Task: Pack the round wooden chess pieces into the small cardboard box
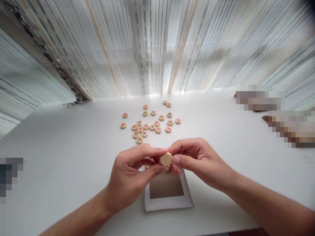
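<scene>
Both hands meet above a shallow white box (169, 204) with a brown inside. Between thumb and fingers, my left hand (137, 167) grips a round wooden xiangqi piece (166, 159), its plain face towards me. My right hand (199, 160) pinches the same piece from the other side, thumb at its edge. The fingers hide whether more pieces are stacked behind it. Part of another piece (147, 166) shows under my left hand at the box's far edge. Beyond the hands lie several loose xiangqi pieces (146, 127) with red or black characters.
Everything stands on a white table (73, 144). Striped vertical blinds (137, 49) hang along its far edge, with a beaded chain (46, 49) at the left. Two blurred-out objects (292, 129) lie at the right, and another dark blurred one (8, 177) at the left edge.
</scene>
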### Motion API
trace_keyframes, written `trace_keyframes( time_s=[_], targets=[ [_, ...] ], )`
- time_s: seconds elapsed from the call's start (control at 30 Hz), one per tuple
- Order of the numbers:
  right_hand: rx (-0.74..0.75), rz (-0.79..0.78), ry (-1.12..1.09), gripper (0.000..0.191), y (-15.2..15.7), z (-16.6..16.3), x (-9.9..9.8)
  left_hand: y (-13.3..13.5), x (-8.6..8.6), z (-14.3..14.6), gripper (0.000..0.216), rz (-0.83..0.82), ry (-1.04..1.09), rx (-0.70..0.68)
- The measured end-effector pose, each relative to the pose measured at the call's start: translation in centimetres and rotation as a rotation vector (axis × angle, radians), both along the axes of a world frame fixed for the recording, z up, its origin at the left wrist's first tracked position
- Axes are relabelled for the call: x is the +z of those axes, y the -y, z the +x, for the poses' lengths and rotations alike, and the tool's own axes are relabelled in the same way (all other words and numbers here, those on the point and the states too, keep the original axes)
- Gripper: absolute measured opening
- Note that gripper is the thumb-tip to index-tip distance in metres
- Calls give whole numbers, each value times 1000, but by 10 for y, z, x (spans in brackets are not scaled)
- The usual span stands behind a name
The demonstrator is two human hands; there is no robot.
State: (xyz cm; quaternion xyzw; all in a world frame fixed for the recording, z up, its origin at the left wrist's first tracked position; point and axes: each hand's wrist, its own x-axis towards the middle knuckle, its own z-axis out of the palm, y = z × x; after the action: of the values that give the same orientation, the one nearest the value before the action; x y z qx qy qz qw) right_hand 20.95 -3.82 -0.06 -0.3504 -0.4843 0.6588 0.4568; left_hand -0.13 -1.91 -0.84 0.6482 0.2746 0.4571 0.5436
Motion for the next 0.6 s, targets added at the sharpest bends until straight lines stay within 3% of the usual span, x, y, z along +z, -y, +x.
trace_keyframes(
  time_s=[0.23,0.4,0.6],
  targets=[
    [-91,120,74,19,2,-4,2,-1,-3,-2,38,45,-61,24],
    [-158,254,190,12,4,-3,-1,-3,-3,0,29,32,-65,121],
    [-206,372,305,22,4,-1,-7,-6,-3,-1,24,358,-146,191]
  ],
)
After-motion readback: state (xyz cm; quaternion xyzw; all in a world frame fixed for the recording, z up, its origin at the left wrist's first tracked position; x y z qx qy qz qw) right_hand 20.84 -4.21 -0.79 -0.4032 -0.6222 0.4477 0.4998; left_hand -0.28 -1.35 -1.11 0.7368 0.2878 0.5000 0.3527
